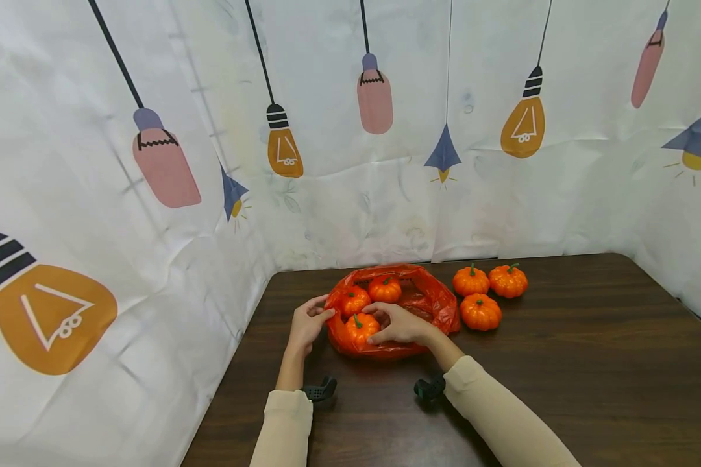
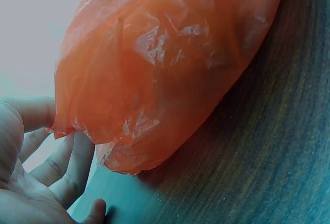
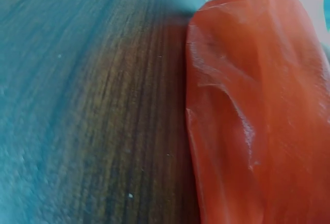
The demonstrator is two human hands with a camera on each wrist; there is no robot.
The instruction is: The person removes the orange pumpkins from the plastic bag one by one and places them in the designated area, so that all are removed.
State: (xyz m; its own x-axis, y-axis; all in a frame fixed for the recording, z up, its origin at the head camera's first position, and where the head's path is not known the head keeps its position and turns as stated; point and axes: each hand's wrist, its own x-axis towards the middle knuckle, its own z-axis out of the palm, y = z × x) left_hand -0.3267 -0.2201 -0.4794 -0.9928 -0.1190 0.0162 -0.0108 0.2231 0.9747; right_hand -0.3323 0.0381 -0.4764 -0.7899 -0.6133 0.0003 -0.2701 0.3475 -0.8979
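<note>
A thin red plastic bag (image 1: 423, 295) lies with its mouth spread wide on the table. Inside it are three small orange pumpkins: one at the back (image 1: 385, 289), one at the left (image 1: 355, 301) and one at the front (image 1: 359, 329). My left hand (image 1: 308, 324) pinches the bag's left rim between thumb and fingers; the left wrist view shows the bag's crinkled side (image 2: 154, 69) above those fingers. Reaching in over the rim, my right hand (image 1: 402, 324) grips the front pumpkin from its right side. In the right wrist view only the bag's outer wall (image 3: 252, 110) shows, hiding the right hand.
Three more small pumpkins stand just right of the bag: one at the back left (image 1: 470, 281), one at the back right (image 1: 508, 281) and one in front (image 1: 481, 312). The dark wooden table (image 1: 590, 363) stretches to the right. A lamp-printed white curtain (image 1: 339, 214) hangs behind and at both sides.
</note>
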